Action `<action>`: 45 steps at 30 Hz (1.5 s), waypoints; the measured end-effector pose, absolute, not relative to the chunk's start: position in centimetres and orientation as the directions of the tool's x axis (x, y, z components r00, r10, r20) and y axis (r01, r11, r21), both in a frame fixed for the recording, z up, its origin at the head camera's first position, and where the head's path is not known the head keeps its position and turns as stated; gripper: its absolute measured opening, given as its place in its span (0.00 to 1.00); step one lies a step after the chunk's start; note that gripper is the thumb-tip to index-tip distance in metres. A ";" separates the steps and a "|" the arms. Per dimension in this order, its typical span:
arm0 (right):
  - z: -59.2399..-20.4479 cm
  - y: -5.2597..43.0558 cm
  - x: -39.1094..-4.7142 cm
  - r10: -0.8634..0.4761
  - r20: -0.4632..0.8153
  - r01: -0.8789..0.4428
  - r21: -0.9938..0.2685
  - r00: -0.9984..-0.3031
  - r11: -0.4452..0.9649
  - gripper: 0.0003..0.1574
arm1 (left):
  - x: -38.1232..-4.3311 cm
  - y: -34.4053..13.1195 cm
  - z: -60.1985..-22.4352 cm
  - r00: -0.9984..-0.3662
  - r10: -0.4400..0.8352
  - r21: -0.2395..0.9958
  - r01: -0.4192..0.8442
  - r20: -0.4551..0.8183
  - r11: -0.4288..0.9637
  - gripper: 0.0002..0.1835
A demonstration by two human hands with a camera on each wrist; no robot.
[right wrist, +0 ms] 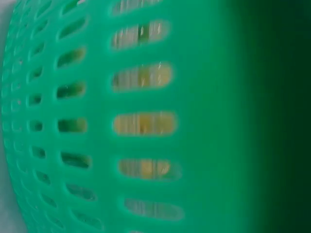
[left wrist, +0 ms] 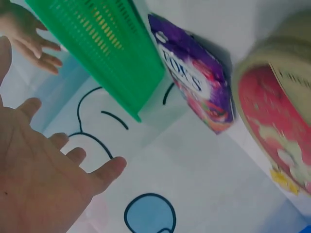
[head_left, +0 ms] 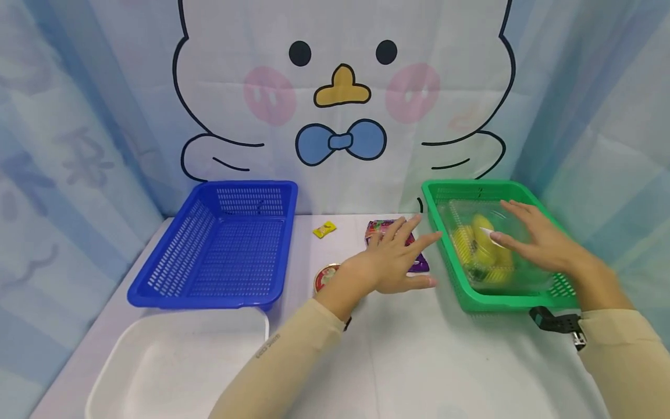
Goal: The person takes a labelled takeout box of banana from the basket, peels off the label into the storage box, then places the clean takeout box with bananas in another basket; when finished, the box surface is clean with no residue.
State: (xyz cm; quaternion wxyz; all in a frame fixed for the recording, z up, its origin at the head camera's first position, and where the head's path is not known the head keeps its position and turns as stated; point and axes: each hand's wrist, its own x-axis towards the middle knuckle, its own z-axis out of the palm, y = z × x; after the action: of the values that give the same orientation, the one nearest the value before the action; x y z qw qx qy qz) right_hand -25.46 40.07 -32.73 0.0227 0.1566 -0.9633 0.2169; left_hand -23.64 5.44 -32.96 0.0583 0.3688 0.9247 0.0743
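Observation:
My left hand is spread, palm down, over the purple Fox's candy bag, holding nothing. In the left wrist view that bag stands apart from the fingers. A round tin with a red lid is partly hidden behind my left forearm. My right hand, fingers extended and thumb apart, is over a clear plastic box with yellow fruit inside. That box lies in the green basket. Only the basket's slotted wall fills the right wrist view, hiding the hand there.
A blue basket stands at the back left, with a white tub in front of it. Between the baskets lies a small yellow-wrapped candy. Behind the white table hangs a printed curtain, and curtains flank both sides.

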 end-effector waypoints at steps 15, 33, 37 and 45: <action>-33.7 41.7 -24.8 -0.255 0.043 -0.243 -0.487 -0.966 0.839 0.50 | -23.9 7.6 -34.7 -0.667 0.744 0.282 0.706 -0.045 0.650 0.45; -34.7 43.8 -22.8 -0.233 -0.147 -0.109 -0.574 -0.961 0.812 0.51 | -24.1 10.5 -35.8 -0.615 0.789 0.407 0.722 0.005 0.560 0.43; -34.9 43.9 -22.6 -0.229 -0.143 -0.109 -0.571 -0.963 0.814 0.53 | -24.3 10.7 -35.9 -0.628 0.778 0.394 0.716 0.004 0.576 0.44; -34.7 44.6 -21.9 -0.221 -0.198 -0.070 -0.573 -0.955 0.817 0.57 | -24.8 11.2 -36.2 -0.630 0.777 0.377 0.720 0.002 0.583 0.38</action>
State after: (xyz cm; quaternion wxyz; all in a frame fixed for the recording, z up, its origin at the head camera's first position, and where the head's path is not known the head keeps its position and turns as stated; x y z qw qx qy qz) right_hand -21.87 44.57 -34.67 -0.1289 0.0771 -0.9443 0.2929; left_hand -24.77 11.18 -36.25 0.0820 0.4222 0.8859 0.1739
